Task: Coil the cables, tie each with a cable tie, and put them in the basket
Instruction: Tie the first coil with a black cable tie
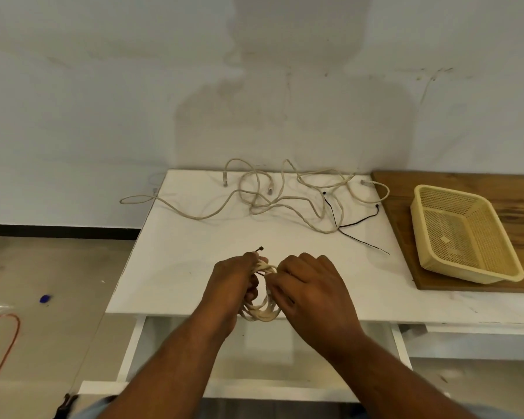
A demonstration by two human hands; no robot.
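A coiled beige cable (262,313) hangs between my hands over the table's front edge. My left hand (233,285) grips the coil on its left side, and the head of a black cable tie (260,248) sticks up above its fingers. My right hand (309,285) pinches the coil's top from the right. Several loose beige cables (273,198) lie tangled at the back of the white table (170,267). Two more black cable ties (354,225) lie to the right of the tangle. The yellow mesh basket (430,255) stands empty on the right.
The basket rests on a wooden board (466,182) at the table's right. One loose cable loops over the table's left edge (133,201). An orange cord (6,343) and a blue object (44,298) lie on the floor at the left. A wall stands behind the table.
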